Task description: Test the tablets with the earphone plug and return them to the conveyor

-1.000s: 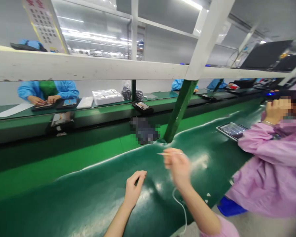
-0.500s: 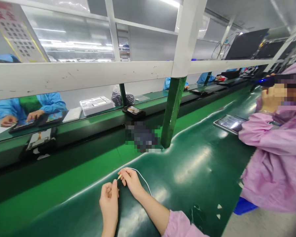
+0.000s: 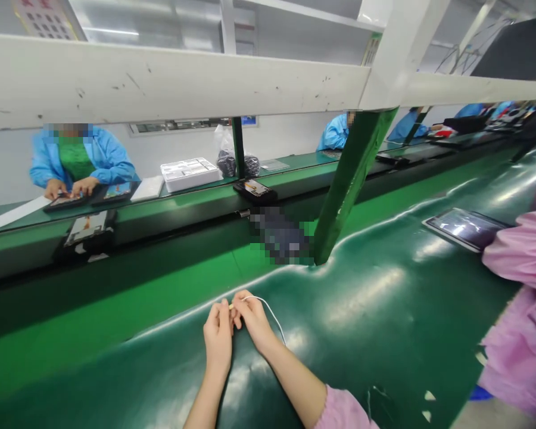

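My left hand [image 3: 218, 338] and my right hand [image 3: 251, 319] meet over the dark green mat [image 3: 357, 310], fingertips touching. Between them they pinch a small thin stick [image 3: 231, 306]. A thin white cord [image 3: 268, 311] loops from my right fingers back along my wrist. My right arm wears a pink sleeve [image 3: 342, 412].
A person in pink [image 3: 518, 298] sits at right beside a tablet [image 3: 464, 227]. A green post [image 3: 348, 185] rises from the mat under a white beam [image 3: 174, 83]. Across the belt, a person in blue [image 3: 78, 164] handles devices; a white tray [image 3: 190, 174] and a phone [image 3: 255, 190] lie there.
My hands came together from apart and moved left; the left fingers now close on the stick's end. The view tilted down and the person in pink shifted rightwards out of frame.
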Motion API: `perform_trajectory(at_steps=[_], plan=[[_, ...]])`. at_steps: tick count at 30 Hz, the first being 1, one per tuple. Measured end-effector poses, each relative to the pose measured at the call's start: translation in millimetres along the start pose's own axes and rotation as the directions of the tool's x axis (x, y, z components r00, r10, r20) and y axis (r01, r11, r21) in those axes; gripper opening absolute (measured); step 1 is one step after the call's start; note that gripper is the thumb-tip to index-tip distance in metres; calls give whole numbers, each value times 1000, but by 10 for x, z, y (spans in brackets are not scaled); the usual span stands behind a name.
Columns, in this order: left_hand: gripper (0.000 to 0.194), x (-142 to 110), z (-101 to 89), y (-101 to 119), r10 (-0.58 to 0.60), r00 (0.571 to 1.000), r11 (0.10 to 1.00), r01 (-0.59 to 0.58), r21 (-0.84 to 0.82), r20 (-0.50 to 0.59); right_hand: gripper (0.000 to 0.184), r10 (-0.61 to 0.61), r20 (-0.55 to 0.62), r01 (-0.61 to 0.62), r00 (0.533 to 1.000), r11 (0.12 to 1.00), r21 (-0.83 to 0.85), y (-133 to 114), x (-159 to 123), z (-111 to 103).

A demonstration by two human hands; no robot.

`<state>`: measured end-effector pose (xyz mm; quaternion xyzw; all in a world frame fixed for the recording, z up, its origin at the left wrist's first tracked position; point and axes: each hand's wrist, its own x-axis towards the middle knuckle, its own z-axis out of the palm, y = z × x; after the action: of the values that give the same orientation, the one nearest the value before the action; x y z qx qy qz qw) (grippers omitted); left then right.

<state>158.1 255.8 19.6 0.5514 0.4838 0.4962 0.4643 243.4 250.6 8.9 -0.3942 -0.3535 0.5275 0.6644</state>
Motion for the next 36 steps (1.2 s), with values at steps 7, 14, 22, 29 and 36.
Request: perform_trajectory(at_steps=[7, 14, 22, 29, 36], plan=[[63, -15, -11, 90, 43, 999, 997, -41, -64, 33, 60, -43, -60, 37, 997, 994, -106, 2, -22, 22], [60, -8, -58, 82, 86, 995, 993, -82, -81, 55, 61, -69, 1, 68, 998, 984, -167, -54, -32, 36], [61, 8, -61, 77, 120, 992, 991, -118, -69, 24, 58, -122, 103, 143, 987, 965, -222, -71, -27, 30], [60, 7, -63, 70, 114, 992, 990, -110, -87, 52, 61, -151, 87, 168, 985, 953, -253, -61, -12, 53], [61, -18, 36, 112, 25, 1000, 990, -22, -137, 19, 65, -130, 0, 125, 991, 949, -288, -137, -41, 68]])
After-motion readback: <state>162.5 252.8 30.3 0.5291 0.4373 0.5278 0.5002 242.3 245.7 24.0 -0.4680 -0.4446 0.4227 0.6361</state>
